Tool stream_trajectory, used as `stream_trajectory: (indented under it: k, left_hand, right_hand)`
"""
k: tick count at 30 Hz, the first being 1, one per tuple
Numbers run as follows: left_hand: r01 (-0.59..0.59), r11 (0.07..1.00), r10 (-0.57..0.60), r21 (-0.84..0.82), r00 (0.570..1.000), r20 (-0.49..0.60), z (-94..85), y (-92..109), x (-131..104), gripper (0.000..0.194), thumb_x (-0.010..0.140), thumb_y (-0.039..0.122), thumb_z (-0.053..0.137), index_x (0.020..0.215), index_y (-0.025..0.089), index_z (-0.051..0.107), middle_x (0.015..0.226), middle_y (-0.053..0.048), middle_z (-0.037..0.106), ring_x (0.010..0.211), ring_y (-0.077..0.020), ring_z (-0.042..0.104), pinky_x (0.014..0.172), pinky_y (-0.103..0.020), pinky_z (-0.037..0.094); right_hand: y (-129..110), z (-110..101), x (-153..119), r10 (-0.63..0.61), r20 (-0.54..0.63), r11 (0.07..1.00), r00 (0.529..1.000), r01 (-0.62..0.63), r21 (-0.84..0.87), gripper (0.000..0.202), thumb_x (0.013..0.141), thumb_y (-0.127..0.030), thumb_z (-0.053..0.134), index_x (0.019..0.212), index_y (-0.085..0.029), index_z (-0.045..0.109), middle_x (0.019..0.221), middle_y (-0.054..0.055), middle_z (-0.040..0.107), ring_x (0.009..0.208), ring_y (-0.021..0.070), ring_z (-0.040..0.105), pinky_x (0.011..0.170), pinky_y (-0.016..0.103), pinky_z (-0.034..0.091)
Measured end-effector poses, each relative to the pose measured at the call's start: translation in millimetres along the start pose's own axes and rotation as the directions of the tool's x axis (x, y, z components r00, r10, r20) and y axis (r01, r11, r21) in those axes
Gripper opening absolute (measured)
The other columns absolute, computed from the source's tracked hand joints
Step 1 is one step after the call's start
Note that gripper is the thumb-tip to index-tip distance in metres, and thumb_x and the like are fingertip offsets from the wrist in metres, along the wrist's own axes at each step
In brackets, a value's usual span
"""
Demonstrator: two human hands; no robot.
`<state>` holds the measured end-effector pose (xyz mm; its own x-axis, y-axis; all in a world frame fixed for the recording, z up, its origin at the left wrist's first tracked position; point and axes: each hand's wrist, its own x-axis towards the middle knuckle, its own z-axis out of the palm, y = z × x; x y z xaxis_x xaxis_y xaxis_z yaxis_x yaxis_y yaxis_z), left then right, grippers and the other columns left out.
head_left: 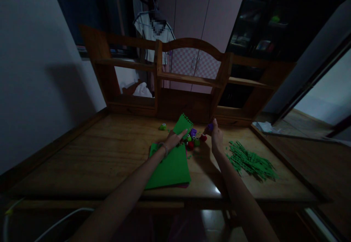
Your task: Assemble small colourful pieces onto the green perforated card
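Observation:
My left hand (174,139) is closed on a small green sheet (181,123) whose far edge is notched. A stack of larger green sheets (171,168) lies under my left wrist, with a pinkish edge showing beneath. My right hand (217,136) grips a small purple piece (210,126), partly hidden by the fingers; it resembles a little paper punch. Between my hands sits a cluster of small coloured pieces, among them a purple one (193,132), a red one (190,145) and another red one (203,137). Some have round white eyes.
A pile of thin green strips (251,161) lies right of my right forearm. Farther left on the wooden desk (109,150) is a green piece with an eye (162,127). Tiny green scraps are scattered near the cluster. A wooden shelf (189,77) rises along the back.

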<state>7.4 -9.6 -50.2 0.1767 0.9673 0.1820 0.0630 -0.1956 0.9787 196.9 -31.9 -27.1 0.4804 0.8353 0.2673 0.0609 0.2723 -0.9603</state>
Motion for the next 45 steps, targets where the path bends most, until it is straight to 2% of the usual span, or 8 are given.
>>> stream_trajectory:
  k: [5, 13, 20, 23, 28, 33, 38, 45]
  left_hand:
    - [-0.076, 0.997, 0.076, -0.015, 0.996, 0.052, -1.7, -6, 3, 0.04, 0.074, 0.044, 0.059, 0.1, 0.014, 0.066, 0.114, -0.008, 0.063, 0.112, -0.0217, 0.055, 0.104, -0.032, 0.035]
    - [-0.017, 0.999, 0.015, 0.041, 0.999, 0.047, -2.7, 3, -3, 0.042, 0.076, 0.046, 0.055, 0.098, 0.012, 0.067, 0.102, -0.008, 0.068, 0.1, -0.0238, 0.062, 0.097, -0.032, 0.042]
    - [0.025, 0.993, -0.029, 0.113, 0.999, 0.034, -5.4, 3, -1, 0.033, 0.074, 0.041, 0.059, 0.097, 0.019, 0.069, 0.105, -0.004, 0.068, 0.11, -0.0226, 0.057, 0.103, -0.032, 0.035]
    - [-0.02, 0.993, 0.017, 0.121, 0.999, 0.027, -5.8, -3, 3, 0.036, 0.077, 0.042, 0.056, 0.1, 0.018, 0.067, 0.113, -0.005, 0.064, 0.113, -0.0207, 0.055, 0.105, -0.03, 0.033]
    - [-0.062, 0.987, 0.067, 0.148, 0.997, -0.026, -4.2, -8, 5, 0.041, 0.082, 0.044, 0.047, 0.106, 0.015, 0.064, 0.117, -0.006, 0.062, 0.112, -0.018, 0.055, 0.104, -0.027, 0.034]
    - [-0.073, 0.985, 0.077, 0.157, 0.997, -0.017, -3.9, -12, 7, 0.034, 0.081, 0.039, 0.05, 0.103, 0.018, 0.065, 0.115, -0.004, 0.063, 0.113, -0.0182, 0.054, 0.104, -0.027, 0.034]
    - [-0.119, 0.989, 0.123, 0.088, 0.992, -0.032, -2.7, -15, 9, 0.04, 0.08, 0.044, 0.05, 0.103, 0.015, 0.065, 0.114, -0.008, 0.064, 0.111, -0.0194, 0.056, 0.103, -0.029, 0.036]
    - [-0.06, 0.989, 0.063, 0.134, 0.998, -0.025, -3.0, -9, 7, 0.033, 0.08, 0.039, 0.052, 0.1, 0.018, 0.067, 0.112, -0.005, 0.065, 0.11, -0.0188, 0.057, 0.103, -0.028, 0.035]
  right_hand:
    - [9, -3, 7, 0.133, 0.03, 0.985, 0.991, -0.135, 0.103, 0.052, 0.076, -0.067, 0.046, 0.062, -0.018, 0.059, 0.062, 0.005, 0.066, 0.057, 0.016, 0.062, 0.054, 0.025, 0.049]
    - [8, -4, 7, 0.229, 0.061, 0.958, 0.971, -0.236, 0.165, 0.051, 0.076, -0.066, 0.048, 0.068, -0.017, 0.06, 0.069, 0.007, 0.067, 0.053, 0.0155, 0.062, 0.05, 0.025, 0.05]
    - [7, -4, 5, 0.073, 0.066, 0.996, 0.995, -0.075, 0.042, 0.052, 0.075, -0.068, 0.046, 0.071, -0.017, 0.059, 0.062, 0.003, 0.063, 0.046, 0.011, 0.056, 0.044, 0.021, 0.042]
    - [6, -3, 2, -0.015, 0.076, 0.987, 0.997, 0.027, -0.161, 0.052, 0.071, -0.068, 0.051, 0.071, -0.017, 0.059, 0.062, 0.004, 0.064, 0.047, 0.0133, 0.056, 0.045, 0.023, 0.04]
    - [12, -2, -1, -0.152, 0.107, 0.879, 0.983, 0.184, -0.441, 0.054, 0.073, -0.069, 0.047, 0.073, -0.017, 0.061, 0.065, 0.007, 0.066, 0.054, 0.0182, 0.06, 0.053, 0.026, 0.041]
    - [23, -4, 2, -0.134, 0.145, 0.864, 0.98, 0.188, -0.467, 0.054, 0.076, -0.068, 0.044, 0.075, -0.016, 0.061, 0.064, 0.007, 0.066, 0.053, 0.0192, 0.061, 0.053, 0.027, 0.041]
    - [26, -4, 3, -0.176, 0.149, 0.814, 0.973, 0.229, -0.534, 0.053, 0.077, -0.067, 0.044, 0.07, -0.017, 0.06, 0.066, 0.007, 0.066, 0.057, 0.0193, 0.06, 0.055, 0.027, 0.039]
    - [30, -5, 6, -0.227, 0.145, 0.786, 0.963, 0.269, -0.556, 0.049, 0.079, -0.064, 0.045, 0.071, -0.018, 0.06, 0.069, 0.007, 0.066, 0.063, 0.019, 0.059, 0.061, 0.027, 0.039]
